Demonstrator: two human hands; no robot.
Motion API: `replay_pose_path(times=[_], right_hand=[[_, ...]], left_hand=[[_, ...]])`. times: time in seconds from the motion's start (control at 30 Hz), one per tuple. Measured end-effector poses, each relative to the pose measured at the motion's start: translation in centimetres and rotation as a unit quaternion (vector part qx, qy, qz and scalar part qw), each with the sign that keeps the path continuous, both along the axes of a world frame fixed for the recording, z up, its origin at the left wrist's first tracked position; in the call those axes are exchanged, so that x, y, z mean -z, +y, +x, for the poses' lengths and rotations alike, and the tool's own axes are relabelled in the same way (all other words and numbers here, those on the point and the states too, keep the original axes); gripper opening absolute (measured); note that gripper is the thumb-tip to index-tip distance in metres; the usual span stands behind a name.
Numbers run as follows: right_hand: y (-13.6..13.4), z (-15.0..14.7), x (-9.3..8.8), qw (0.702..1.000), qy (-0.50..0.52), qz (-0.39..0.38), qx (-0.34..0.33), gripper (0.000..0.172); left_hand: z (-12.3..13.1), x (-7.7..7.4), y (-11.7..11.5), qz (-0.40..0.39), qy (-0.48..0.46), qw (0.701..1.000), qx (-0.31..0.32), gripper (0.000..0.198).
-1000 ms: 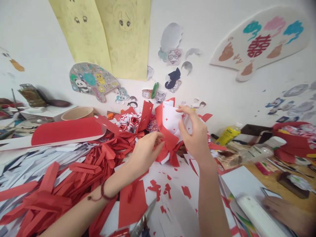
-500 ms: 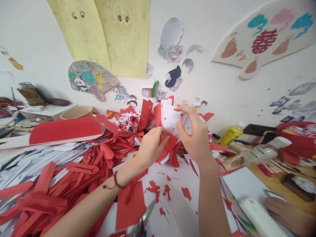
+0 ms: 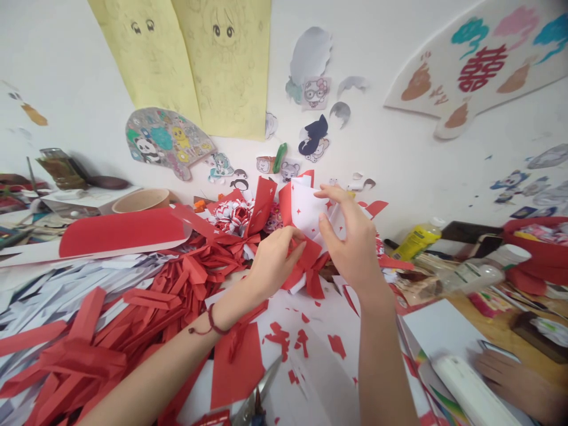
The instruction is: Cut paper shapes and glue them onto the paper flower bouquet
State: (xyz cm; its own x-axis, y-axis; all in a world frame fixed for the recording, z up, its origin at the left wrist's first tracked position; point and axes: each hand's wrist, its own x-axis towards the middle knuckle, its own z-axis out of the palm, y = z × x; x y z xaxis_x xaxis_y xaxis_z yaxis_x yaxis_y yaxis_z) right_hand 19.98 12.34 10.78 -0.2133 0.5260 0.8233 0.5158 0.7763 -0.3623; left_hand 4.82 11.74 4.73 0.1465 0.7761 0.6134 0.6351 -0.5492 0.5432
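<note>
In the middle stands a paper bouquet wrap [image 3: 307, 207], white inside with small red star cut-outs and red outside. My left hand [image 3: 276, 260] pinches its lower red part between thumb and fingers. Against its right side rests my right hand [image 3: 352, 242], cupped, thumb and forefinger apart over the white paper. To the left is another red wrap [image 3: 262, 204] around red-and-white paper flowers [image 3: 231, 216]. Below my hands, red paper scraps [image 3: 278, 338] and scissors [image 3: 261, 393] lie on white paper [image 3: 322, 361].
Folded red strips [image 3: 89, 361] and white strips [image 3: 39, 296] are heaped at left, near a red sheet [image 3: 124, 232]. At right are a yellow bottle [image 3: 417, 239], a clear bottle [image 3: 474, 278] and a white device [image 3: 473, 393]. Another person's hand [image 3: 510, 373] holds a phone [image 3: 499, 350].
The view has shifted slightly. Both hands keep almost the same places on the bouquet wrap, and it has hardly moved.
</note>
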Motion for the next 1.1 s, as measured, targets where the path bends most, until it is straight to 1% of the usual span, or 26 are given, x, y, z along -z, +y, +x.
replay_pose_path(times=[0.17,0.3,0.5,0.63,0.73,0.87,0.97,1.1], right_hand=[[-0.1,0.0,0.1,1.0,0.004,0.0,0.002,0.037],[-0.1,0.1,0.1,1.0,0.001,0.001,0.003,0.038],[0.0,0.4,0.0,1.0,0.011,0.0,0.001,0.037],[0.2,1.0,0.0,1.0,0.018,-0.006,0.009,0.038],[0.3,1.6,0.0,0.999,0.043,-0.005,0.02,0.04],[0.3,2.0,-0.1,0.996,0.079,0.014,0.033,0.042],[0.0,2.1,-0.3,0.995,0.088,0.016,0.033,0.042],[-0.4,2.3,-0.5,0.995,0.098,0.006,0.023,0.042]], left_hand=[[0.0,0.1,0.0,-0.004,-0.003,1.0,0.0,0.007],[-0.2,-0.1,-0.2,-0.015,-0.025,1.0,0.008,0.008],[-0.9,-1.3,-1.1,-0.067,-0.106,0.992,0.032,0.006],[-2.0,-2.4,-1.7,-0.084,-0.142,0.985,0.044,0.006],[-2.4,-3.4,-1.6,-0.08,-0.138,0.986,0.054,0.008],[-2.0,-5.0,-0.7,-0.057,-0.124,0.988,0.078,0.007],[-1.3,-6.1,0.2,-0.022,-0.087,0.991,0.095,0.004],[-0.5,-6.8,1.0,0.006,-0.033,0.995,0.089,0.004]])
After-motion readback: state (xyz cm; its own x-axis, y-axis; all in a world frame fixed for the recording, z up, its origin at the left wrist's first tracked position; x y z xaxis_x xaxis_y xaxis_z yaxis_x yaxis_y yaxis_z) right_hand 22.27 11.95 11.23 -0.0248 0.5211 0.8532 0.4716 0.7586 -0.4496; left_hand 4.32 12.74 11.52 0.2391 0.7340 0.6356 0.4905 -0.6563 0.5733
